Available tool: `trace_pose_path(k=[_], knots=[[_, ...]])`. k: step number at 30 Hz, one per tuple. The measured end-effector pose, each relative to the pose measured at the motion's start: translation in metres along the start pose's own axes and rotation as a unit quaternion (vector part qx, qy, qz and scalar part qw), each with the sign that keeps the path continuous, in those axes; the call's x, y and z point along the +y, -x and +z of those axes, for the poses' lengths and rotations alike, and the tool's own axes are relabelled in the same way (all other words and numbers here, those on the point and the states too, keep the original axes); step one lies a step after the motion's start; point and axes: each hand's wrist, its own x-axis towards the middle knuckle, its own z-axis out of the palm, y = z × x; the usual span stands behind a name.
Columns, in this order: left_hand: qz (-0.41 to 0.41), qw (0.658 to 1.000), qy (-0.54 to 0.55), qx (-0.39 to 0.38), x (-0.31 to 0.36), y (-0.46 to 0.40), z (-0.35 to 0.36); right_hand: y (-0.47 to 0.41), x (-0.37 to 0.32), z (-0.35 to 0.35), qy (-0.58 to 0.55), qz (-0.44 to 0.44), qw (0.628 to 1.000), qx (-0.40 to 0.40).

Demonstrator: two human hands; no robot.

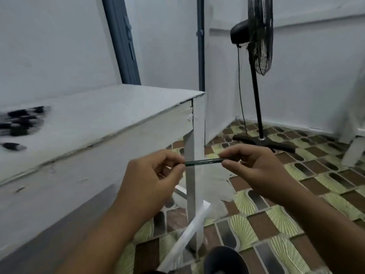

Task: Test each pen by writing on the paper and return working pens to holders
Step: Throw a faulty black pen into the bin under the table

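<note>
A thin dark pen [204,162] lies level in the air between my two hands, off the right end of the white table [110,107]. My left hand [152,175] pinches its left end and my right hand [254,165] pinches its right end. Several more dark pens [23,119] lie blurred on the tabletop at the far left, with one apart [12,146] nearer the front edge. No paper or holder shows in this view.
The table's white leg [194,155] stands just behind the held pen. A black pedestal fan [258,46] stands on the patterned tile floor [296,194] to the right, by the white wall. A dark rounded thing [225,260] sits low in view.
</note>
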Motion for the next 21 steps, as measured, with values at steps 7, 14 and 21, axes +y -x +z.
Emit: trace_pose_path(k=[7, 14, 21], knots=[[-0.134, 0.984, 0.002, -0.119, -0.097, 0.017, 0.103, 0.068, 0.123, 0.013, 0.002, 0.158, 0.987, -0.003], [-0.238, 0.912, -0.058, -0.328, -0.195, 0.055, 0.186, 0.153, 0.233, 0.051, 0.063, 0.326, 0.94, -0.074], [-0.334, 0.845, -0.062, -0.413, -0.239, 0.082, 0.212, 0.202, 0.292, 0.091, 0.089, 0.426, 0.896, -0.087]])
